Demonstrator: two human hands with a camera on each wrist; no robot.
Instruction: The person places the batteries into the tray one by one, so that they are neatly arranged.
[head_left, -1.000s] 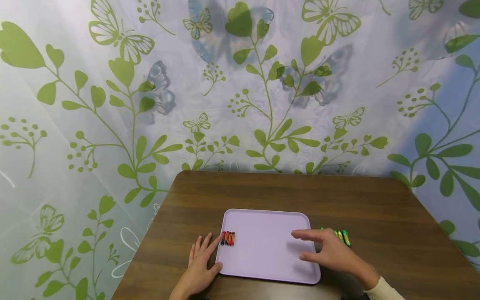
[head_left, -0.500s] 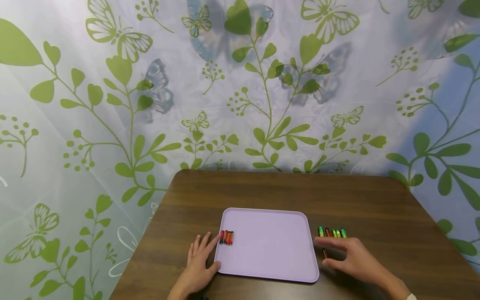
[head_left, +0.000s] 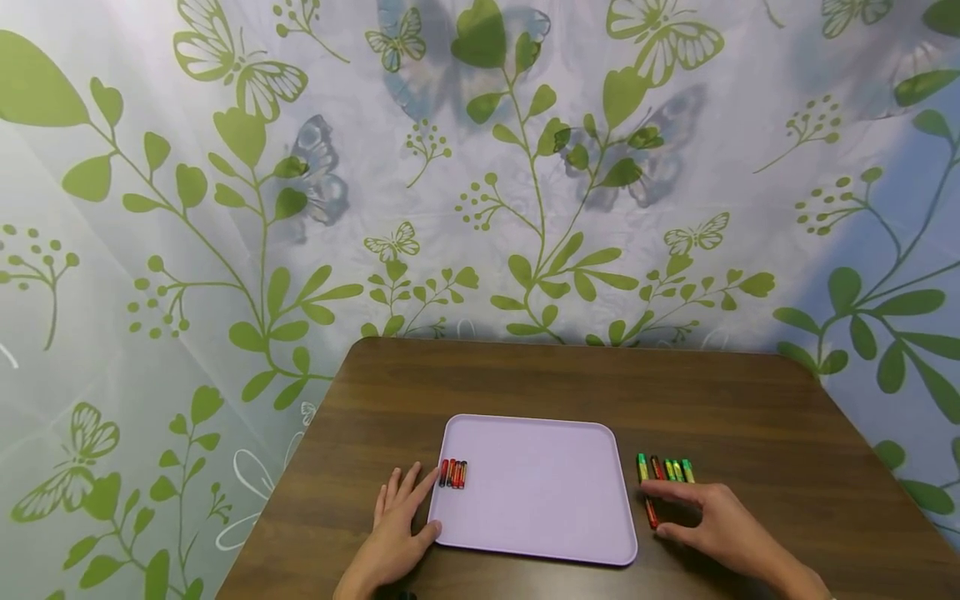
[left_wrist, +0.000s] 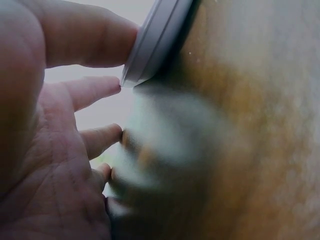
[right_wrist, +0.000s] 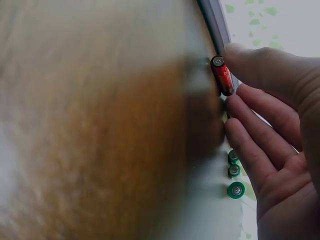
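Observation:
My left hand (head_left: 397,529) rests at the left rim of the lilac tray (head_left: 540,517), fingers spread, thumb and index fingertip at the edge. In the left wrist view the tray's rim (left_wrist: 157,40) meets the thumb. Several red and black batteries (head_left: 453,474) lie side by side inside the tray's left part. Right of the tray, my right hand (head_left: 720,521) hovers low, thumb and index apart on either side of a red battery (head_left: 652,514) on the table. The right wrist view shows this red battery (right_wrist: 224,77) end-on beside the thumb tip.
Behind the right hand stands a row of batteries: a green and yellow one (head_left: 642,467), a red and black one (head_left: 657,467) and several more green ones (head_left: 678,470). The brown wooden table (head_left: 585,379) ends at a patterned curtain (head_left: 480,183).
My right hand has moved from over the tray's right side rightward and down to the red battery beside it. The left hand stays at the tray's rim.

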